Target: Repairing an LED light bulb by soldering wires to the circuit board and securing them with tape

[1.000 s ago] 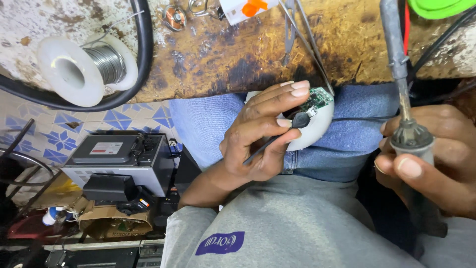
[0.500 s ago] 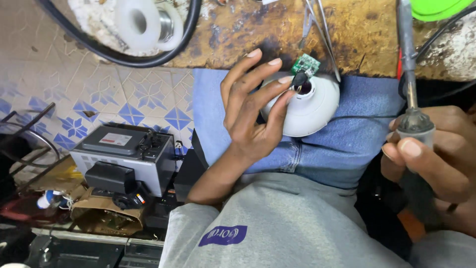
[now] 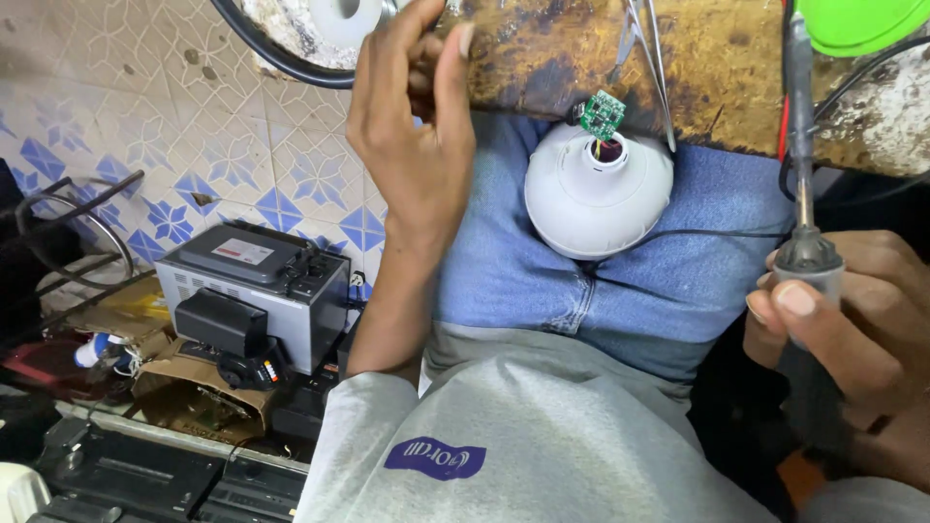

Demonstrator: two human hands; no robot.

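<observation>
Below and to the right of my left hand (image 3: 412, 126), the white bulb housing (image 3: 598, 194) rests on my lap against the blue jeans (image 3: 542, 271), untouched. Its open neck points up toward the counter (image 3: 717, 68), and a small green circuit board (image 3: 603, 114) stands out of that neck on short wires. Left hand: raised at the counter edge, fingers loosely curled, thumb apart from them, clamped on nothing I can see. It is near the housing but clear of it.

Right hand (image 3: 852, 329): fingers and thumb closed around the grey grip of the soldering iron (image 3: 802, 194), whose shaft runs up from the hand toward the counter, just right of the housing. A green round object (image 3: 857, 21) sits above the iron.

Left of my left forearm, on the floor side, a grey box-shaped unit (image 3: 257, 286) stands before blue patterned tiles (image 3: 174, 174).
</observation>
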